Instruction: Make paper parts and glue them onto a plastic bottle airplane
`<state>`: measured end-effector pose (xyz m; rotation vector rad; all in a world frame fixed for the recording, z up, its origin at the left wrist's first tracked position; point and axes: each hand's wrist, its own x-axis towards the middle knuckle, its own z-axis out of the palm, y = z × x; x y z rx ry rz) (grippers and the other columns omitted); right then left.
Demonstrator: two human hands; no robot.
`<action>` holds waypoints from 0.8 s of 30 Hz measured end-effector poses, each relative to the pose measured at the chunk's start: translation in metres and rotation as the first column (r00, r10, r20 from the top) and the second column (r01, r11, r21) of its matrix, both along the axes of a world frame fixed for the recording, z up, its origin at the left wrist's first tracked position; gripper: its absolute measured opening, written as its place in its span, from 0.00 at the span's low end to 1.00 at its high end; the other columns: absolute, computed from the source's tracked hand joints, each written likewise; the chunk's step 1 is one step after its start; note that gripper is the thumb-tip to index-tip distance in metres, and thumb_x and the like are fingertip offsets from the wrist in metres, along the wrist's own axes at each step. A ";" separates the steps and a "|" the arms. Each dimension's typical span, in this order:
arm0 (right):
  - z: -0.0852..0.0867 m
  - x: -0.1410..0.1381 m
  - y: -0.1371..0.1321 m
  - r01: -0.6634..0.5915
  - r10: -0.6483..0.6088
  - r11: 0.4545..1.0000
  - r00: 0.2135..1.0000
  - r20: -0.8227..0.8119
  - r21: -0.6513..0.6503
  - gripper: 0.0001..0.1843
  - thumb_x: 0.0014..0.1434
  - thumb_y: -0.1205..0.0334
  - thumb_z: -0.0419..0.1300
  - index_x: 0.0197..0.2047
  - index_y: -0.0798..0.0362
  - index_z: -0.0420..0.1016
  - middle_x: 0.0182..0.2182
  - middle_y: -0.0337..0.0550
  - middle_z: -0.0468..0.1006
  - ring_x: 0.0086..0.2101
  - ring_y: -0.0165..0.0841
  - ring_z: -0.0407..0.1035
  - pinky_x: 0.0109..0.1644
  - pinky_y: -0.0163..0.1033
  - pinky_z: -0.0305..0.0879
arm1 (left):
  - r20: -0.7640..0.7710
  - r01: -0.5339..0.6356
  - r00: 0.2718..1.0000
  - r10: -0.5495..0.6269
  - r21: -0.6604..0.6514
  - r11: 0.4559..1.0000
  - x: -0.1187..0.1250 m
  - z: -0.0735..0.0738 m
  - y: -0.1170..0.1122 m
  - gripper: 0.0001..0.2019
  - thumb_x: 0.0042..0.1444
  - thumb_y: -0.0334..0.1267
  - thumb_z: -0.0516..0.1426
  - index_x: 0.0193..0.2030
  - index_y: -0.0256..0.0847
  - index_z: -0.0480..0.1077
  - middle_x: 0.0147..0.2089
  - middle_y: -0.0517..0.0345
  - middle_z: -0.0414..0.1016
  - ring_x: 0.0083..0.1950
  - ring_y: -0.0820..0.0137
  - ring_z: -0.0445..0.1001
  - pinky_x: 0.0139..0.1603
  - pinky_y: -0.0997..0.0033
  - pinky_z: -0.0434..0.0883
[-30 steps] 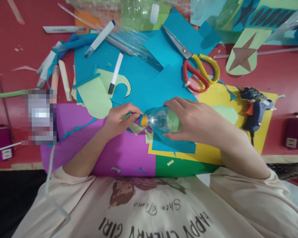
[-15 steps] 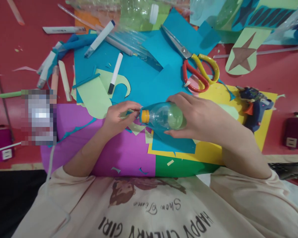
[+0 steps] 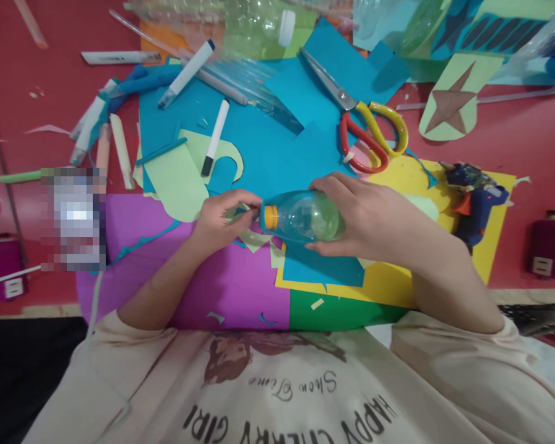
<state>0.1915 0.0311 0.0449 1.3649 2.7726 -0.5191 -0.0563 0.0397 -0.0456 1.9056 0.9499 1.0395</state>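
My right hand point(image 3: 374, 219) is wrapped round a small clear plastic bottle point(image 3: 305, 217) that lies on its side, its orange cap point(image 3: 271, 217) pointing left. My left hand point(image 3: 222, 219) is pinched at the cap end, its fingertips closed on a pale green paper piece point(image 3: 234, 214) beside a strip of blue paper at the bottle's neck. Both hands hover over purple point(image 3: 213, 277), yellow point(image 3: 444, 246) and blue point(image 3: 268, 154) paper sheets.
Red-and-yellow scissors point(image 3: 370, 132) lie behind the bottle. A blue glue gun point(image 3: 474, 200) rests at the right on the yellow sheet. Markers point(image 3: 215, 135), glue sticks point(image 3: 120, 157), clear bottles point(image 3: 254, 24) and a green star cutout point(image 3: 453, 98) crowd the red table's far side.
The bottle has been lifted slightly and turned, so its orange cap shows more fully. My left hand has stayed pinched at the cap end.
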 end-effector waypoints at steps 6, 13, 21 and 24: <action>0.001 -0.001 0.001 -0.016 0.017 1.000 1.000 0.021 -0.018 0.30 0.52 0.50 0.64 0.51 0.63 0.69 0.40 0.55 0.77 0.38 0.46 0.73 0.33 0.41 0.61 | -0.020 0.005 1.000 -0.006 -0.067 0.998 -0.002 0.002 -0.001 0.13 0.61 0.50 0.56 0.38 0.44 0.76 0.36 0.53 0.82 0.37 0.67 0.80 0.35 0.69 0.75; 0.002 0.001 0.004 -0.035 0.038 0.997 0.999 0.032 -0.067 0.32 0.53 0.48 0.63 0.53 0.64 0.68 0.41 0.57 0.77 0.40 0.46 0.73 0.36 0.42 0.64 | 0.023 0.067 0.997 -0.068 0.046 0.997 0.001 0.005 0.001 0.08 0.62 0.42 0.56 0.40 0.47 0.77 0.39 0.54 0.82 0.42 0.67 0.81 0.41 0.69 0.77; 0.003 0.003 0.006 -0.034 0.037 0.994 0.999 0.028 -0.103 0.33 0.52 0.47 0.64 0.53 0.62 0.68 0.43 0.57 0.76 0.40 0.47 0.73 0.37 0.44 0.65 | 0.046 0.048 0.998 -0.049 0.029 0.998 0.001 0.004 0.003 0.09 0.61 0.45 0.58 0.36 0.46 0.77 0.35 0.54 0.82 0.38 0.68 0.81 0.38 0.70 0.77; 0.007 0.002 0.007 -0.034 0.037 0.992 0.999 0.023 -0.123 0.33 0.52 0.48 0.64 0.54 0.64 0.68 0.43 0.57 0.76 0.40 0.47 0.73 0.38 0.45 0.67 | 0.029 0.019 0.999 -0.019 -0.020 1.000 0.000 0.004 0.000 0.10 0.61 0.47 0.57 0.37 0.46 0.78 0.36 0.54 0.83 0.37 0.68 0.81 0.36 0.72 0.77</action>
